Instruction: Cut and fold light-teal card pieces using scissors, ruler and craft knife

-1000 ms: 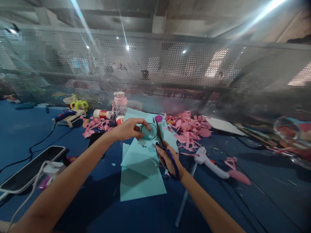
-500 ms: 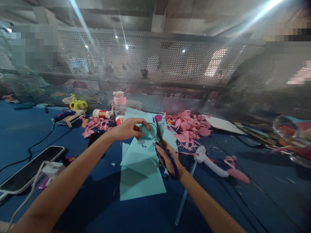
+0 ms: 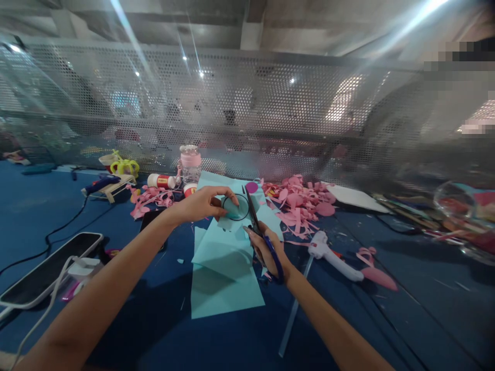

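My left hand (image 3: 214, 202) pinches a small light blue paper piece (image 3: 236, 208) between thumb and fingers. A dark circular outline shows on this piece; whether it is drawn or a thin ring, I cannot tell. My right hand (image 3: 268, 250) is closed on the blue handles of a pair of scissors (image 3: 253, 211). Their blades point up and away, slightly parted, beside the right edge of the circle. Below both hands, light blue paper sheets (image 3: 228, 293) overlap on the dark blue table. A purple disc (image 3: 251, 187) lies just beyond the scissor tips.
Pink paper scraps (image 3: 297, 201) are heaped behind my right hand. A white glue gun (image 3: 336, 260) with a clear stick lies to the right. At left are a white-edged phone-like device (image 3: 46, 273) and cables. A bottle (image 3: 191, 165) stands before a perforated metal screen (image 3: 270, 118).
The held paper piece and its circle have shifted very slightly left and up. Both hands otherwise keep nearly the same pose, and the scissors stay beside the circle.
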Demonstrator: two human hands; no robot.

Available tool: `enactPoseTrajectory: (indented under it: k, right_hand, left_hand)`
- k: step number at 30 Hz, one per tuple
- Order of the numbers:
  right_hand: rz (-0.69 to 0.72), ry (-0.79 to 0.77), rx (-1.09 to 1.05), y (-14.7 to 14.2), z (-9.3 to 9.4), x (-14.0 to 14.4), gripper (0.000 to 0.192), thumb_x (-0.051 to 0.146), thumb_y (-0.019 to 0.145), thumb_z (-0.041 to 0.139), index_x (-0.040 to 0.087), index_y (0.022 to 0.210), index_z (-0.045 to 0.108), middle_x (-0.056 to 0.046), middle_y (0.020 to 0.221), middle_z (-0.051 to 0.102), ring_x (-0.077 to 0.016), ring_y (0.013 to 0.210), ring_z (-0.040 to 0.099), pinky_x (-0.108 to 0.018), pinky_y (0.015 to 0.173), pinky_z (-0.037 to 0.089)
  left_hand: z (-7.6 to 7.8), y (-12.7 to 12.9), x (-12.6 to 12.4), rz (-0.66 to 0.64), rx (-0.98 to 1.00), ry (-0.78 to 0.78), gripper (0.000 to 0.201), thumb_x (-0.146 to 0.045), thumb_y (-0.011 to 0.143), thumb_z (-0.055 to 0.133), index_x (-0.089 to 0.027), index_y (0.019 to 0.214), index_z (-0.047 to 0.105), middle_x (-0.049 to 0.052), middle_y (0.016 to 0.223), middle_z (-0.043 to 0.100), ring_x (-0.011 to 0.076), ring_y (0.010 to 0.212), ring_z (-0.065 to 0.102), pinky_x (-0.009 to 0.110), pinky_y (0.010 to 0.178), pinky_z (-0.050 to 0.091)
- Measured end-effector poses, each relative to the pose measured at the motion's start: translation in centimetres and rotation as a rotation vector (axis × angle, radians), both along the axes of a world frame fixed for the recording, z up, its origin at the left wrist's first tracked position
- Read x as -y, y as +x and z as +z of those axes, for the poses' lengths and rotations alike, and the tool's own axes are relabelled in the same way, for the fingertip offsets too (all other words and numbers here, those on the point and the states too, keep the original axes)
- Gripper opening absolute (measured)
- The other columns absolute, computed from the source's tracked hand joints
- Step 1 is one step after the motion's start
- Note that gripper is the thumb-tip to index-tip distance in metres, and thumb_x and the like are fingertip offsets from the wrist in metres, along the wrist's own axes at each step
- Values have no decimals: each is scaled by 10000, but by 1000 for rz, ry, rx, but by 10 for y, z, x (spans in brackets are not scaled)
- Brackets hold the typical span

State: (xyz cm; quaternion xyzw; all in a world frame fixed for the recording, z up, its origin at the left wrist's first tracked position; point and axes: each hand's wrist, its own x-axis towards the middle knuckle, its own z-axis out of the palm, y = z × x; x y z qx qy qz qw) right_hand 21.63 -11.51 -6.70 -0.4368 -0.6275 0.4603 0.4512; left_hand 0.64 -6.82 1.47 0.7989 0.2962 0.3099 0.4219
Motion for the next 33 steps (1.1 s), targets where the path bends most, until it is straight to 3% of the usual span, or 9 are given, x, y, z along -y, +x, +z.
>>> enactPoseTrajectory:
  k: [4,8,10,14,18,24,33]
  right_hand:
    - [-12,-18,-40,-2,0,-1,348,532,757,556,205,762,439,103,457,349,-41,331,291,-181,310,245]
    - [-47,-6,-106,-4,-1,0,367,553,752,540,214,704,408,108,436,334,-43,312,293,-175,298,249]
    - [-53,-2,-141,-5,-2,0,370,559,756,531,216,700,405,108,432,334,-45,309,297,-170,292,249]
    - [-56,-42,-195,-7,-3,1,367,564,755,527,218,741,407,115,448,339,-41,311,286,-159,282,237]
    - [-53,-19,-195,-8,-4,2,366,550,758,539,218,727,387,118,459,330,-33,314,272,-167,294,227]
    - [-39,-4,-149,-6,-5,1,381,564,765,527,220,711,370,115,444,314,-44,331,283,-180,312,219]
    - [-24,25,-175,-6,-7,0,353,530,790,512,221,706,363,107,468,334,-49,355,297,-181,330,239]
  left_hand:
    - [-4,6,0,44,108,-13,315,-188,716,634,-183,1008,515,27,979,532,47,593,544,162,505,461]
    - [-16,18,-3,223,308,-113,567,-284,683,700,-229,1141,370,-4,925,520,50,581,544,170,502,457]
    - [-23,26,-5,284,349,-214,495,-383,678,696,-192,1036,413,-18,820,538,60,566,535,175,492,454]
    - [-33,39,-4,228,307,-371,460,-536,609,698,-152,756,493,-26,641,543,82,547,535,185,484,449]
    - [-36,47,2,291,351,-304,495,-566,533,730,-140,678,525,-30,583,540,66,479,479,181,436,411]
    - [-34,44,4,360,330,-128,447,-567,612,679,-142,646,542,-41,514,515,85,423,494,209,417,433]
    - [-34,47,8,314,333,-123,441,-567,626,666,-148,648,530,-37,527,527,92,406,524,221,402,478]
